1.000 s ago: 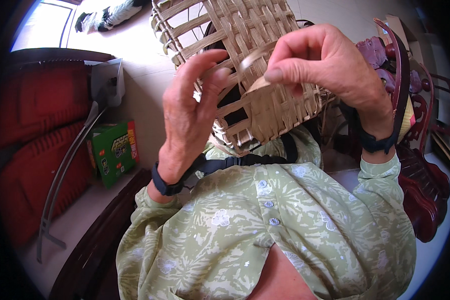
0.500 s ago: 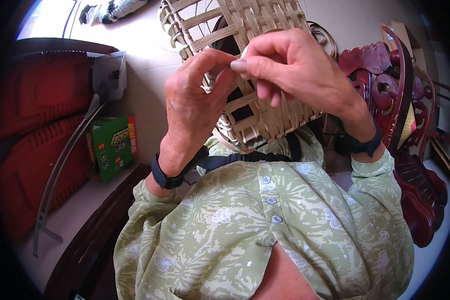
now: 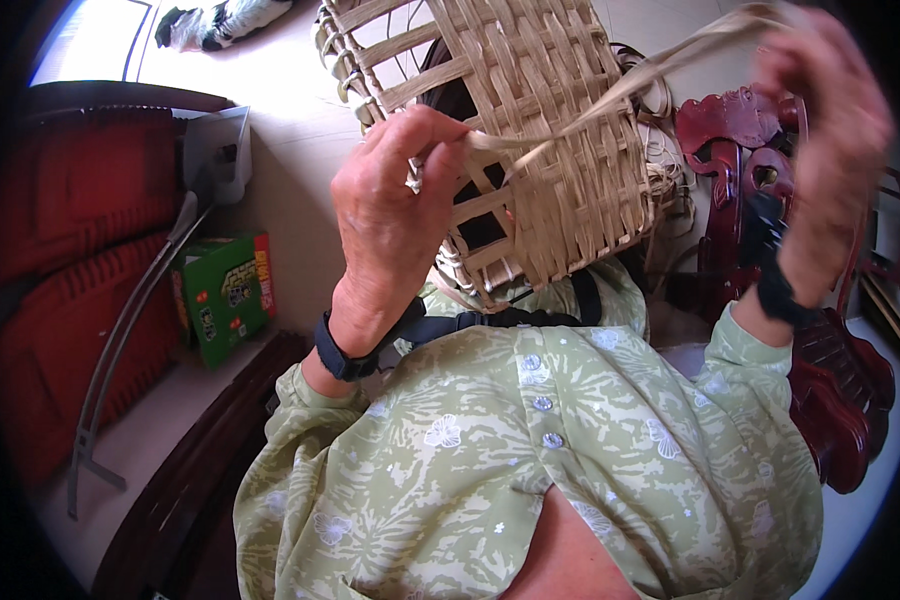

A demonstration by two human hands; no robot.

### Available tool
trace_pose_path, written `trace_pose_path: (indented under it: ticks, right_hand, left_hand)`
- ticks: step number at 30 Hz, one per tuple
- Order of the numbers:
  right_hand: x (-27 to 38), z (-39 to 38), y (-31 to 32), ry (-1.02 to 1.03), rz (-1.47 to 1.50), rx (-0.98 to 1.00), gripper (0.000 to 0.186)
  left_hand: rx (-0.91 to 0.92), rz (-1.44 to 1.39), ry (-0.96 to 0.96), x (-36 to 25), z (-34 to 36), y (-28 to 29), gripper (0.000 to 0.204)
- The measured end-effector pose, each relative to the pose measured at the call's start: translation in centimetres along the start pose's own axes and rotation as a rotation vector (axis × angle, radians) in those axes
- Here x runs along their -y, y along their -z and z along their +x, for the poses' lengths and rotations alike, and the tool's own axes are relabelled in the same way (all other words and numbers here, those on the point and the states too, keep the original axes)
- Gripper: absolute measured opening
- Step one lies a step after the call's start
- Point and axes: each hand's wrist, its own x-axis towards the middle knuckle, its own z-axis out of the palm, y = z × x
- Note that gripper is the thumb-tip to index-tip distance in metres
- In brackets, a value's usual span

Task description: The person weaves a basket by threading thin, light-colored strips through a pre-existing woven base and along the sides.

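Pale tiled floor [image 3: 290,190] as background, with red cushions [image 3: 90,190] and a green box [image 3: 225,300] at left, a carved dark-red chair [image 3: 735,122] at right. Centre, just beyond the green patterned shirt [image 3: 450,380]: woven panel [image 3: 580,195] of flat tan bands, close-woven over the middle and right, open-gapped along the left side. Above the panel: loose tan strip [image 3: 660,68], spanning from the left hand [image 3: 400,195] to the right hand [image 3: 825,110]. Long axis of the strip: slantwise, lower left to upper right, with a slight sag near the left hand and a climb past the panel's right edge. Left hand: thumb and forefinger pinched together on the strip, over the gapped side of the panel, hence nearer to the weave's openings. Right hand: well apart from the left, out beyond the panel, near the carved chair; too blurred to tell whether closed on the strip.
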Motion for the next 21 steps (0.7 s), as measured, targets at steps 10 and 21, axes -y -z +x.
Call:
trace_pose_path:
  ticks: [10,21]
  right_hand:
    - [-3.1,-1.4,1.1,-0.229,-0.51,-0.141,0.024]
    - [3.2,-4.3,-11.9,0.226,0.049,0.418,0.024]
  left_hand:
    - [0.013,0.078,-0.076,-0.4,0.8,-0.7,0.012]
    - [-0.002,0.187,0.11,-1.1,0.6,0.0,0.021]
